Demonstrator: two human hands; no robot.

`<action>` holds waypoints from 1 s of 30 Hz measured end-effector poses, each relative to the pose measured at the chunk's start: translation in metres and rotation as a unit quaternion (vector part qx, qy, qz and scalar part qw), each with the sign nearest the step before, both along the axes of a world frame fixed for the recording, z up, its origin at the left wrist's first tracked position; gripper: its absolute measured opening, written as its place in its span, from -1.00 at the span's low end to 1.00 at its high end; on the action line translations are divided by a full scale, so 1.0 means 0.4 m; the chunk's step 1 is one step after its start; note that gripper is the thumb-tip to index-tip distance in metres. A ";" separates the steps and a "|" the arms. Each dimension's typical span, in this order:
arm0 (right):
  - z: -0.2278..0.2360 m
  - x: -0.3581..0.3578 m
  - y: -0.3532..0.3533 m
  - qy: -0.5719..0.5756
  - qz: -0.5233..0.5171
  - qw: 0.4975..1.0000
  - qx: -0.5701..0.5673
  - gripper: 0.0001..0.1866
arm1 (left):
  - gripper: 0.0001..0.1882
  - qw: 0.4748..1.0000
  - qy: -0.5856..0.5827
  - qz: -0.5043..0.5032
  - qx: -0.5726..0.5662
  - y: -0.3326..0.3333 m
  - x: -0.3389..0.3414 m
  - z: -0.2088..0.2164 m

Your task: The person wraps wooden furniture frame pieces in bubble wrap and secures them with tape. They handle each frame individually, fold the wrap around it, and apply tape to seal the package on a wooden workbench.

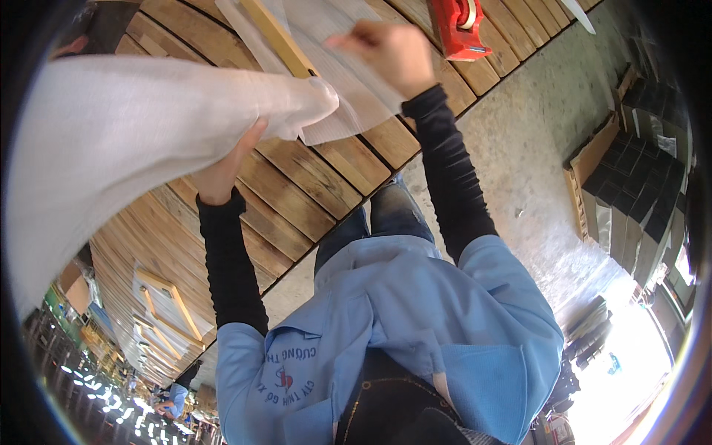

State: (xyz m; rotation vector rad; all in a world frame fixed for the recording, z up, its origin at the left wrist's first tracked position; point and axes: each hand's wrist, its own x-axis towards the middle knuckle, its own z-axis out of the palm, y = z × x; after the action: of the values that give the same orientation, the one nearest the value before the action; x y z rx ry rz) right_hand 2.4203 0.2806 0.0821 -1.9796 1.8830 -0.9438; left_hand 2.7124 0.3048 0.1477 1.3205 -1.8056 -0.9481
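Observation:
A long white roll of thin foam sheet, or something wrapped in it (163,111), comes in from the left and narrows to a rounded end over the slatted table. My left hand (226,167) grips it from below near that end, thumb on its side; the other fingers are mostly hidden. My right hand (397,59) is raised over the table, smeared by motion, with a finger pointing left. Whether it holds anything is unclear. Under it lies a flat translucent white foam sheet (348,122). A yellow wooden strip (278,33) with a dark end rests on this sheet.
A red tape dispenser (460,33) sits near the edge of the slatted wooden table (304,174). Wooden frames on white wrap (174,304) lie farther along at lower left. Stacked dark panels with cardboard (630,178) stand on the concrete floor at right.

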 end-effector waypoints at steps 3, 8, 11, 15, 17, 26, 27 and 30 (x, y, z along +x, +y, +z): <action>-0.138 -0.099 -0.001 -0.163 -0.179 0.968 -0.066 -0.48 | -0.27 0.991 0.090 0.076 0.064 0.061 0.189 -0.098; -0.382 -0.066 0.118 0.102 -0.317 0.936 0.117 -0.18 | -0.11 0.965 0.244 0.098 -0.006 0.218 0.152 -0.139; -0.409 -0.028 0.116 0.093 -0.286 0.930 0.211 -0.21 | -0.10 0.913 0.309 0.266 -0.002 0.315 0.215 -0.296; -0.507 -0.116 0.097 -0.022 -0.160 0.946 0.283 -0.49 | -0.25 0.768 0.462 0.427 0.122 0.258 0.309 -0.399; -0.543 -0.155 0.092 -0.006 -0.201 0.951 0.235 -0.52 | -0.28 0.738 0.460 0.464 0.169 0.213 0.341 -0.426; -0.080 0.007 0.098 -0.154 -0.156 0.970 0.107 -0.74 | -0.25 0.610 0.570 0.490 0.251 0.296 0.394 -0.573; -0.042 0.038 0.085 -0.169 -0.147 0.971 0.082 -0.75 | -0.25 0.603 0.579 0.483 0.259 0.309 0.377 -0.576; 0.045 0.232 0.022 -0.308 -0.095 0.946 0.039 -0.79 | -0.26 0.594 0.572 0.492 0.280 0.359 0.369 -0.602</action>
State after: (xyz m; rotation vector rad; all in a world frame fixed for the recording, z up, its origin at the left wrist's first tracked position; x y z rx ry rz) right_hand 2.5131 0.2895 0.1001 -1.2556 1.7135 -1.3250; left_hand 2.8600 0.4483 -0.0932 1.2159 0.3157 -1.2129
